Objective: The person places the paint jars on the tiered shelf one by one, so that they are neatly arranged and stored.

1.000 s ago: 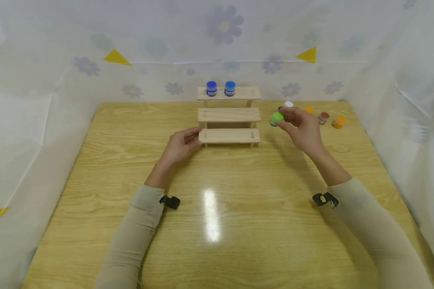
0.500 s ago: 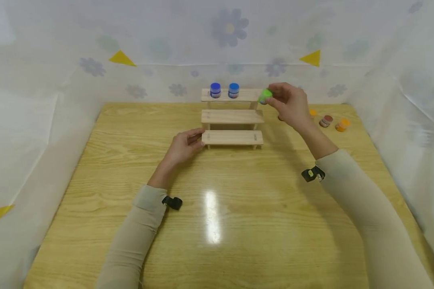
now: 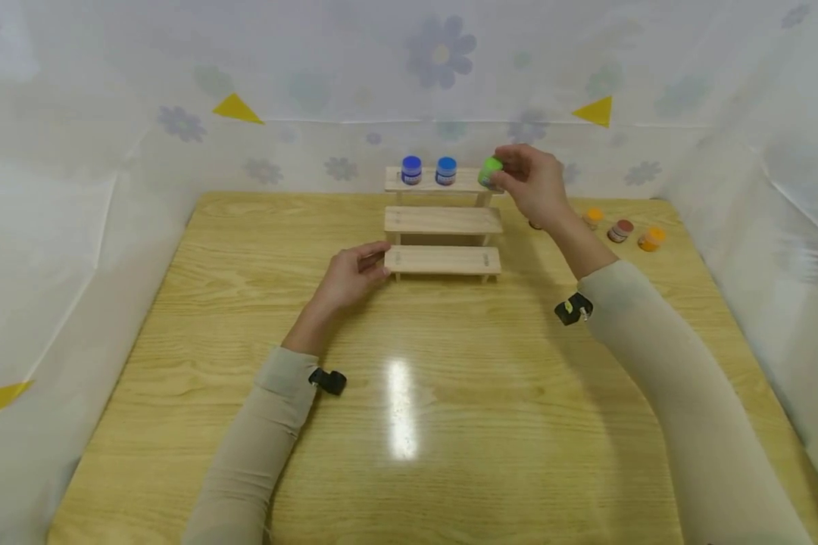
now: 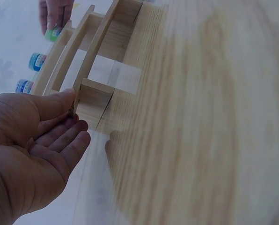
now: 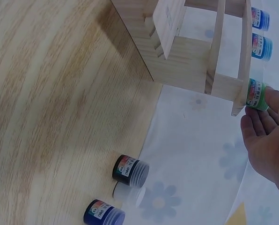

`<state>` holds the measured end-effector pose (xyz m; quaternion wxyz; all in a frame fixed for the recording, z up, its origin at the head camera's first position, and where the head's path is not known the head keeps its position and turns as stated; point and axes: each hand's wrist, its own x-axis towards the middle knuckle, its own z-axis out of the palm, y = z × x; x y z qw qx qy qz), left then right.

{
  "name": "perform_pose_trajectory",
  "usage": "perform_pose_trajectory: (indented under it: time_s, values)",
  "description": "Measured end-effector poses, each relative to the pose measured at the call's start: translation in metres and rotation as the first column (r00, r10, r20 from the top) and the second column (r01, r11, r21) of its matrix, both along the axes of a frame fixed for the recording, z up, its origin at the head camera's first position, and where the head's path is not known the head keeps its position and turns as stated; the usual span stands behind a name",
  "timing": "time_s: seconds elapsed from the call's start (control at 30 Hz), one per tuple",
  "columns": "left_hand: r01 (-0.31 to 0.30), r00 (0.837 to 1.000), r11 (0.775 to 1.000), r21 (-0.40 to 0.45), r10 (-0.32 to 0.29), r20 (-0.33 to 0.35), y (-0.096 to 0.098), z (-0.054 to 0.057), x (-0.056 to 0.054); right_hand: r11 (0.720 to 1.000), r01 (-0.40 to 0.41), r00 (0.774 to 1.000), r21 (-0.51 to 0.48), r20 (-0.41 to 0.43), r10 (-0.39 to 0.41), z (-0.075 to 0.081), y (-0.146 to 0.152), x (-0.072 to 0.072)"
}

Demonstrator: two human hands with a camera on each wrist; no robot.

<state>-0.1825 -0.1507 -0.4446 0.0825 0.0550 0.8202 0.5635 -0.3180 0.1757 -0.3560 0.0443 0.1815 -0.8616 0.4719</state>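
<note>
A three-tier wooden display stand (image 3: 443,260) stands near the back of the table. My left hand (image 3: 349,278) holds the left end of its lowest shelf, the thumb and fingers pinching the board's end in the left wrist view. My right hand (image 3: 537,186) pinches a small green paint jar (image 3: 488,169) at the right end of the top shelf. In the right wrist view the green jar's (image 5: 255,93) base is right at that shelf. A dark blue paint jar (image 3: 411,171) and a lighter blue one (image 3: 446,172) stand upright on the same shelf, left of the green jar.
To the right of the stand, an orange jar (image 3: 651,240), a brown-red jar (image 3: 620,232) and a yellow-orange jar (image 3: 592,219) stand on the table. The right wrist view shows a black jar (image 5: 125,169) and a dark blue jar (image 5: 102,213). A patterned white cloth (image 3: 341,76) hangs behind.
My right hand has carried the green jar left and back, from above the table right of the stand to the top shelf's right end. My left hand keeps its hold on the stand.
</note>
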Motion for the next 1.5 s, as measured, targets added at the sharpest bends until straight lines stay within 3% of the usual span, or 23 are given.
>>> perform_pose_trajectory:
  time_s: [0.3,0.53,0.93,1.1,1.27,1.5]
  values:
    - [0.002,1.0,1.0,-0.013,-0.003,-0.014,0.004,0.0,-0.002,1.0,0.011,0.998,-0.024,0.062,-0.01,-0.003,0.008,0.005]
    - [0.007,0.999,1.0,-0.026,-0.008,-0.041,0.003,0.004,-0.01,0.991,0.045,0.998,-0.124,0.037,-0.04,-0.013,0.031,0.015]
    - [-0.007,1.0,1.0,-0.011,0.007,0.004,-0.007,0.0,0.0,0.982,0.103,0.995,-0.161,0.026,-0.1,-0.034,0.062,0.038]
    - [-0.006,1.0,1.0,-0.006,0.006,0.009,-0.008,0.0,-0.001,0.967,0.17,0.984,-0.192,0.086,-0.155,-0.043,0.084,0.04]
    - [-0.013,1.0,1.0,-0.006,0.013,0.017,-0.006,0.001,-0.001,0.96,0.226,0.972,-0.163,0.099,-0.212,-0.055,0.103,0.041]
    - [-0.012,1.0,1.0,-0.013,0.013,0.024,-0.008,0.0,0.002,0.957,0.288,0.953,-0.048,0.111,-0.281,-0.073,0.12,0.044]
